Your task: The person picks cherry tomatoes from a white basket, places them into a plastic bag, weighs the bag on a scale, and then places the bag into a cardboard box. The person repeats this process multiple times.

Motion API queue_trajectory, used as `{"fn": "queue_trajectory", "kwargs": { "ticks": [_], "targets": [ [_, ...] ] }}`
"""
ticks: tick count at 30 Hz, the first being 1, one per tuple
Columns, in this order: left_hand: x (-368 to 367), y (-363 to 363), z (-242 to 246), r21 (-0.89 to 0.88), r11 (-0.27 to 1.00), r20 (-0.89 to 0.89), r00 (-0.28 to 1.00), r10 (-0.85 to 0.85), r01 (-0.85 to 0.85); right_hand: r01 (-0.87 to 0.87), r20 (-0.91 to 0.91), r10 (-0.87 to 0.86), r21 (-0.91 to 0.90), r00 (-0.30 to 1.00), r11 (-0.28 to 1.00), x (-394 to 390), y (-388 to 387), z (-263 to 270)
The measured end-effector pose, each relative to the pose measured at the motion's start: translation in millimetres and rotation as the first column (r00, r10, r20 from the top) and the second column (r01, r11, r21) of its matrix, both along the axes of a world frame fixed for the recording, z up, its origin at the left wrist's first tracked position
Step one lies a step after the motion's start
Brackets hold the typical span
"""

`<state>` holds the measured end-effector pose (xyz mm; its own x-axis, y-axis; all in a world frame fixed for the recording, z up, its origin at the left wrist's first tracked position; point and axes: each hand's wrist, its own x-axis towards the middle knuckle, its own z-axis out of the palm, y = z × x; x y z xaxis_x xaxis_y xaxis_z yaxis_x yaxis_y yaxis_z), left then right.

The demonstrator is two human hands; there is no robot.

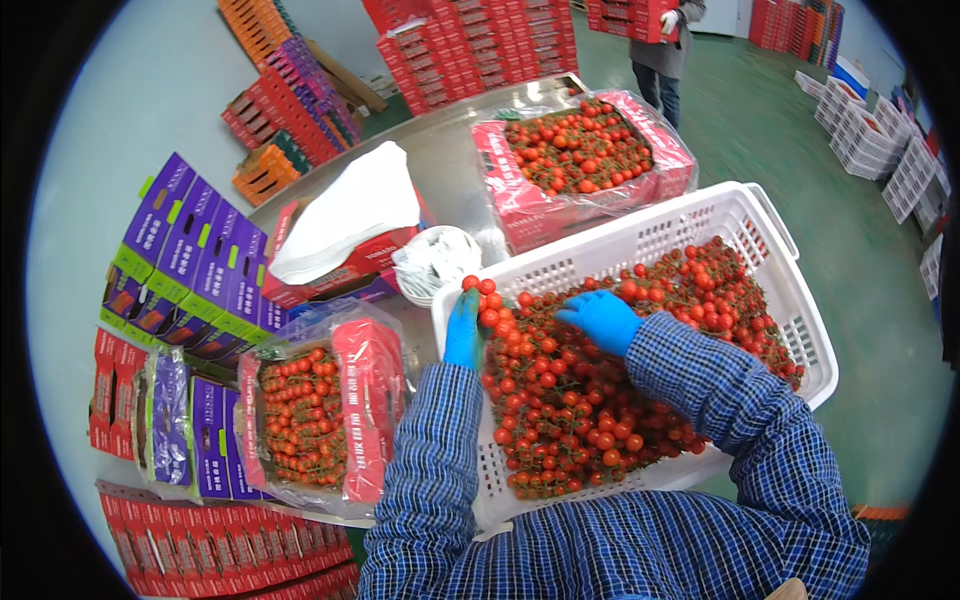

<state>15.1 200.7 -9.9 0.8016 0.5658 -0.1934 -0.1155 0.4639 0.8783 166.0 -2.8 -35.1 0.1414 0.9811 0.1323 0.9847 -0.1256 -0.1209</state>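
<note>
A large white plastic basket [806,315] in front of me holds a deep heap of red cherry tomatoes on the vine [551,375]. At its left corner my left hand [463,334], in a blue glove smudged green, holds a small truss of cherry tomatoes [492,301] against its palm. My right hand [602,321], gloved in blue too, is over the middle of the heap with its fingers bent downward. The fingertips reach the vines there, and whether they pinch a stem is hidden.
On the metal table [450,169] stand a bag-lined red carton of tomatoes [525,217], a white tub of small packets [437,262] and a carton with white paper sheets [352,210]. Another filled carton [367,405] sits left, near purple cartons [199,255]. A person [660,52] carries red cartons beyond.
</note>
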Motion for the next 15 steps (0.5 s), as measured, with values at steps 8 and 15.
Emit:
{"fn": "queue_trajectory", "kwargs": {
  "ticks": [8, 15],
  "targets": [
    [-95.3, -52.7, 84.2, -0.502, 0.854, 0.385, 0.92, 0.08, 0.136, -0.017, -0.019, 0.012, -0.279, 1.0, 0.96, -10.6, 36.0, -3.2],
    [-238.5, 11.3, 125.0, 0.268, 0.926, 0.093, 0.964, 0.249, -0.265, 0.124, -0.264, -0.242, -0.394, 0.934, 0.91, -15.3, 34.8, 3.9]
  ]
}}
